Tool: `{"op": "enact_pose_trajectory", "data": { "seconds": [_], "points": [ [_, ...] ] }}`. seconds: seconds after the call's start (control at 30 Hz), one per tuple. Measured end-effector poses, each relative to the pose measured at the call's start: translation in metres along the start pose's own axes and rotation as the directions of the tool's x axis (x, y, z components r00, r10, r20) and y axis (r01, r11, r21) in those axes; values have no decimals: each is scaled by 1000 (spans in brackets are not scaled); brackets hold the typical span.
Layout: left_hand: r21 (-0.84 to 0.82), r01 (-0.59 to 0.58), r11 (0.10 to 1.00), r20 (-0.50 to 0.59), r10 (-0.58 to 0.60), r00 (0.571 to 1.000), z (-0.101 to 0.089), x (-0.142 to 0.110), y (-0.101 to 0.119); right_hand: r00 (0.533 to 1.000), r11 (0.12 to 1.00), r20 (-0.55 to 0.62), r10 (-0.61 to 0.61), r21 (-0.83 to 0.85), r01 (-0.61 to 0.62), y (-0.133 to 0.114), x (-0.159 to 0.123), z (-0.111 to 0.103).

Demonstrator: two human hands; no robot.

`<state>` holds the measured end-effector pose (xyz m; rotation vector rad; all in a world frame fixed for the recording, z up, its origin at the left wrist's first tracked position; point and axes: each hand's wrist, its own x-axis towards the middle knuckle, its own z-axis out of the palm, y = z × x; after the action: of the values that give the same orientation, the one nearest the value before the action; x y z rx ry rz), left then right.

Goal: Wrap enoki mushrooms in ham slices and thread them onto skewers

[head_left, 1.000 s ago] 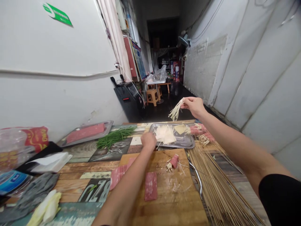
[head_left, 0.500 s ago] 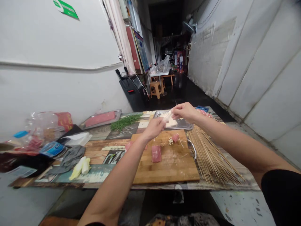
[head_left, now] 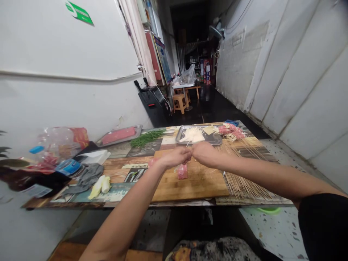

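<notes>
My left hand (head_left: 177,157) and my right hand (head_left: 203,153) meet above the wooden cutting board (head_left: 195,188), fingers pinched together. A small bunch of enoki mushrooms is between them, mostly hidden by the fingers. Just below my left hand lies a thin slice of pink meat (head_left: 182,172) on the board. More meat (head_left: 152,163) shows at the board's left edge, partly behind my left arm. Beyond the hands, a metal tray (head_left: 217,140) holds a pile of pale enoki mushrooms (head_left: 193,134). Finished-looking meat rolls with enoki on sticks (head_left: 232,131) lie right of the tray.
Bamboo skewers (head_left: 244,183) spread right of the board, under my right forearm. Green chives (head_left: 148,137) and a tray of meat (head_left: 119,135) lie at the back left. Cabbage pieces (head_left: 100,186), a grey cloth (head_left: 88,178) and a blue-capped bottle (head_left: 36,149) are on the left.
Both hands have come down and nearer, from over the tray to above the meat slice on the board, bringing the pale enoki bunch. The view has shifted slightly.
</notes>
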<state>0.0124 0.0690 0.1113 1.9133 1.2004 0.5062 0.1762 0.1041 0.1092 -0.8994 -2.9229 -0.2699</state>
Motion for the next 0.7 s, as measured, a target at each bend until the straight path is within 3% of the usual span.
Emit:
{"op": "enact_pose_trajectory", "data": {
  "seconds": [0.1,0.17,0.2,0.27,0.33,0.4,0.43,0.5,0.57,0.63,0.7],
  "points": [
    [265,-14,964,-167,60,984,2,-11,-5,998,963,11,55,262,-56,6,-2,7],
    [378,-41,925,-270,152,951,6,-18,-8,993,815,22,119,569,-110,10,-3,9],
    [402,-57,914,-322,199,926,11,-21,-10,986,668,45,161,730,-142,10,-3,10],
    [406,-85,910,-427,272,862,23,-24,-14,964,272,122,238,944,-187,6,-2,14],
    [376,-85,923,-533,290,795,39,-26,-20,943,-100,189,274,981,-167,-1,-1,22],
    [341,-42,939,-624,259,737,53,-26,-27,935,-346,232,267,929,-132,-10,1,34],
    [336,-25,942,-638,247,730,58,-27,-31,938,-429,247,245,895,-123,-15,2,40],
    [357,-25,934,-601,250,759,62,-30,-39,949,-532,267,166,835,-142,-20,1,53],
    [384,-80,920,-494,278,824,59,-33,-46,960,-548,270,76,815,-186,-23,0,65],
    [344,-120,931,-409,264,874,52,-38,-54,964,-501,263,26,838,-215,-24,-1,75],
    [195,-97,976,-400,169,901,45,-42,-64,970,-418,238,40,886,-200,-25,0,81]
  ]
}}
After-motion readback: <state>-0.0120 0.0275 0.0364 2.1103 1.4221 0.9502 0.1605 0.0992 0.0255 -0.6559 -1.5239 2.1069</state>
